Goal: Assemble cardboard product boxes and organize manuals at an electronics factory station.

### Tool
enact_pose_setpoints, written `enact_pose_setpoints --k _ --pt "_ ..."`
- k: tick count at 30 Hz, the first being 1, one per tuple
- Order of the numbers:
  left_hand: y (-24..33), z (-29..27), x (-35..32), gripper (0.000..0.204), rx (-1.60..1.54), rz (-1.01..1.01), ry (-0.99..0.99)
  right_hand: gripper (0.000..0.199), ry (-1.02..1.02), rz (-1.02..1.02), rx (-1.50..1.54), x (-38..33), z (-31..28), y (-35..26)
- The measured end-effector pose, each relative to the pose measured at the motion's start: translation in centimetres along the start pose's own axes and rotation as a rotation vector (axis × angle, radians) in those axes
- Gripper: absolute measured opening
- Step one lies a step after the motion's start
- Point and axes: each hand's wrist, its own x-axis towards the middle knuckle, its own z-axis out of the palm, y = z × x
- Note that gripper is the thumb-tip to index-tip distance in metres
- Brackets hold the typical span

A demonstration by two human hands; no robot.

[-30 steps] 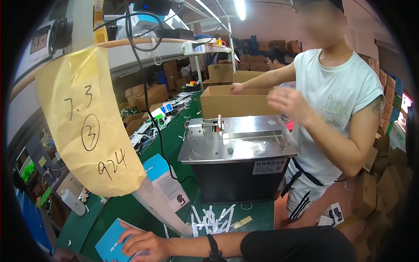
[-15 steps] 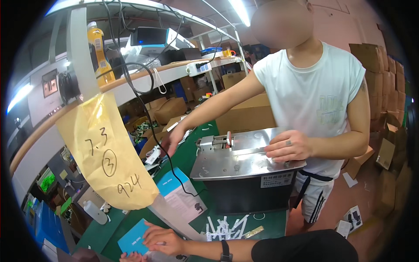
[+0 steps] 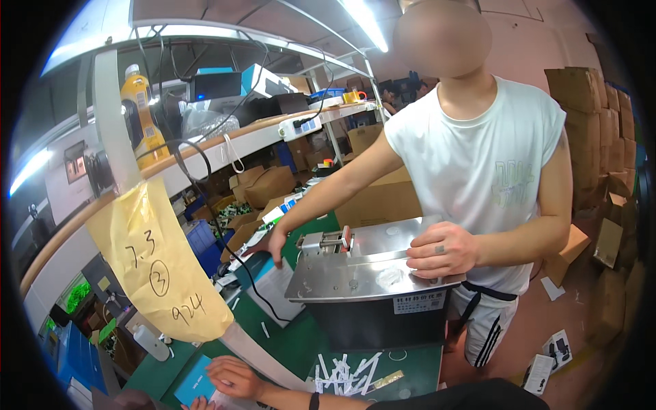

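At the lower edge my right hand [image 3: 236, 378] lies over a blue and white printed sheet [image 3: 193, 384], its fingers loosely bent and apart. My left hand [image 3: 199, 404] shows only as fingertips at the sheet's near edge; they seem to grip it, though most of the hand is cut off. Across the bench stands a co-worker in a white sleeveless top [image 3: 502, 150]. One of their hands rests on a metal-topped machine [image 3: 355, 277]; their other hand reaches to a stack of blue and white printed sheets [image 3: 279, 290].
White paper strips [image 3: 345, 372] lie in a pile on the green bench top [image 3: 266, 348]. A yellow handwritten paper [image 3: 154, 263] hangs from the shelf post in front of me. A black cable [image 3: 236, 253] dangles beside it. Cardboard boxes [image 3: 581, 137] are stacked at the right.
The co-worker's reaching hand has moved onto the printed stack, which now sits farther away and tilted beside the machine. My right hand's fingers are more bent over the sheet. The view has shifted slightly.
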Motion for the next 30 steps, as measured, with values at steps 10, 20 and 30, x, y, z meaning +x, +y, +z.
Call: enact_pose_setpoints --k 10,20,30 --pt "8.6 -13.8 -3.4 0.053 -0.035 -0.378 -0.772 0.015 0.041 -0.058 -0.24 -0.7 -1.3 1.1" --pt "8.2 -17.2 -17.7 0.053 0.13 -0.202 -1.161 0.011 -0.161 0.053 -0.398 3.8 1.1 -4.5" --pt "5.5 -11.2 -7.4 0.082 0.036 -0.666 -1.258 0.013 -0.428 0.669 0.413 4.4 1.6 -9.2"
